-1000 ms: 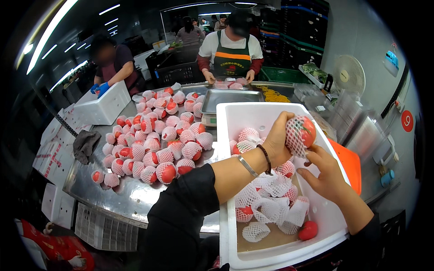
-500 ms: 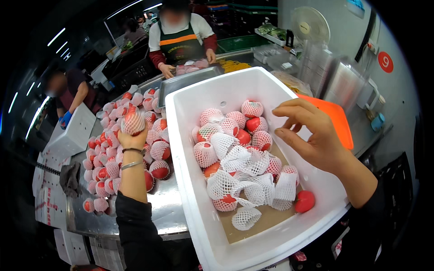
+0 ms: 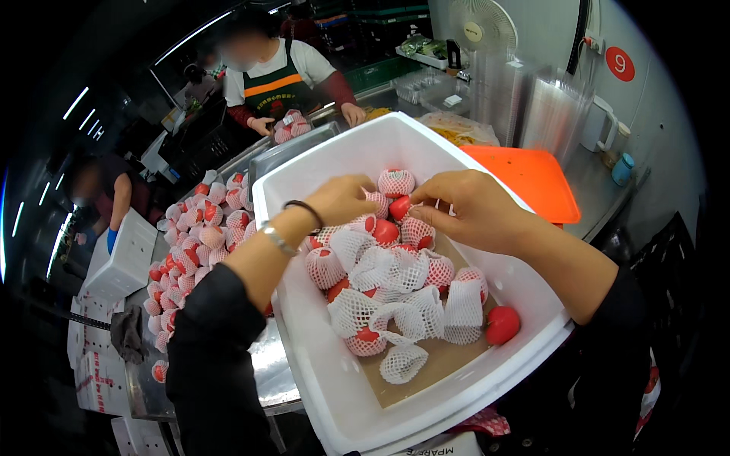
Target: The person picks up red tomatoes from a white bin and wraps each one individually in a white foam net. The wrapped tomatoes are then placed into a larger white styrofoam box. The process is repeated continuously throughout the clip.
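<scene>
Inside a white foam box [image 3: 487, 380], several red round fruits wear white foam net sleeves; one bare red fruit [image 3: 503, 325] lies near the right wall. My left hand [image 3: 342, 201] reaches over the box's left side among the far fruits, its fingers bent down and mostly hidden. Opposite it, my right hand [image 3: 464, 209] has thumb and fingers closed in a pinch at the upper edge of a netted fruit [image 3: 417, 232]. Close by sit another netted fruit [image 3: 396, 182] and a red fruit [image 3: 400, 207]. Loose foam net sleeves [image 3: 404, 363] lie in the near half.
A pile of netted fruit [image 3: 190, 258] covers the metal table left of the box. Beyond stand a metal tray [image 3: 296, 148] and a person handling a fruit pack [image 3: 291, 126]. An orange tray [image 3: 528, 182] and stacked clear containers [image 3: 559, 114] are on the right.
My left hand has swung from the pile into the box; the netted fruit it held is now hidden from sight. My right hand has lowered onto the far fruits. The view has shifted somewhat.
</scene>
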`<state>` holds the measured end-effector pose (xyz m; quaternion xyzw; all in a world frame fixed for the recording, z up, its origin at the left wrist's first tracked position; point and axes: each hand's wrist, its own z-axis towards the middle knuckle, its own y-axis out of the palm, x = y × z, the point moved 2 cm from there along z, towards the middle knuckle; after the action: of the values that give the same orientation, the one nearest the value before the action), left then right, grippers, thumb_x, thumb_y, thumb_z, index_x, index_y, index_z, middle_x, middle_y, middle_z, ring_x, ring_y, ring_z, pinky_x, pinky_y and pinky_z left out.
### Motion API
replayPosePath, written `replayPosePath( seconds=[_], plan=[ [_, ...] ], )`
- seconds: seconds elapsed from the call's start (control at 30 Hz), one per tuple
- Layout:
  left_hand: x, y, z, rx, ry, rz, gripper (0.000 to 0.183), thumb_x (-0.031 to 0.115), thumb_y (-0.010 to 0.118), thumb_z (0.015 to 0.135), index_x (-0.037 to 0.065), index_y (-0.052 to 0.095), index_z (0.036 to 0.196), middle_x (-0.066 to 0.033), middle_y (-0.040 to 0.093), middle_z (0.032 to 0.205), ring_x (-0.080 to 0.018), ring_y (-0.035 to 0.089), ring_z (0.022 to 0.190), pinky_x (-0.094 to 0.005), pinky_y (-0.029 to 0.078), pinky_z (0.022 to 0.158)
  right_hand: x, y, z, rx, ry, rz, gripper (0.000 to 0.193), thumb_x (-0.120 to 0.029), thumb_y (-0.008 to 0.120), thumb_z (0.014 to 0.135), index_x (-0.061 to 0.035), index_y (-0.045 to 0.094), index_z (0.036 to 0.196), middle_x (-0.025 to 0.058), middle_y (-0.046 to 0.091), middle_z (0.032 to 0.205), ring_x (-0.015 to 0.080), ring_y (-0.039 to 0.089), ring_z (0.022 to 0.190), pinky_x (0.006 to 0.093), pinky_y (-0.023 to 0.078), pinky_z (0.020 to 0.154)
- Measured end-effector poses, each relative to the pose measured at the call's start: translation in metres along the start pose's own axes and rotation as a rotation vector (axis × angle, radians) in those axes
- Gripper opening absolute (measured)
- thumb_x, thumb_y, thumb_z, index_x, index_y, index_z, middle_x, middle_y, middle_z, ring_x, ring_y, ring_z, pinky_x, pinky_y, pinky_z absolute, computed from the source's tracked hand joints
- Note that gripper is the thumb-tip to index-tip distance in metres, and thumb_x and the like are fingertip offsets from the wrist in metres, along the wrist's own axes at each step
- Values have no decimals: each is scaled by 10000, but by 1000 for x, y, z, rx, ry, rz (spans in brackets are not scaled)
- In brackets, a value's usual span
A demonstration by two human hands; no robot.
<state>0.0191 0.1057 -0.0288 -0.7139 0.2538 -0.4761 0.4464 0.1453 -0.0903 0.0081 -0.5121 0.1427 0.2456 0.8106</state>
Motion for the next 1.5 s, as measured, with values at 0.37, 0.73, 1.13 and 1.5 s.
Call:
replayPosePath(
  seconds=[0.37,0.73,1.13,1.5],
  plan=[
    [-53,93,53,-160,-15,850,546,279,747,628,19,572,1075,-186,527,1137,-348,527,1077,-435,434,889,9,0,-3,-231,102,-140,212,-207,634,831,-21,689,916,145,668,811,292,639,739,365,496,698],
    [59,0,11,178,-31,-1055,466,410,543,849,33,512,1121,-137,608,961,-258,620,865,-375,504,684,28,-8,-3,139,180,-9,556,-195,689,789,-49,476,1282,164,555,1146,278,585,972,364,482,824],
    [84,36,-36,300,254,-1134,522,372,528,925,59,366,1310,-133,576,1103,-185,612,946,-284,540,691,21,-5,5,85,400,417,593,-349,729,770,51,500,1143,170,607,1019,233,635,906,315,530,709],
    [63,42,-23,572,288,-730,423,142,582,908,24,471,1299,-131,587,1036,-166,616,865,-269,517,673,29,5,6,221,425,305,684,-446,725,749,96,500,1102,223,615,983,261,638,871,332,513,727]
  ],
)
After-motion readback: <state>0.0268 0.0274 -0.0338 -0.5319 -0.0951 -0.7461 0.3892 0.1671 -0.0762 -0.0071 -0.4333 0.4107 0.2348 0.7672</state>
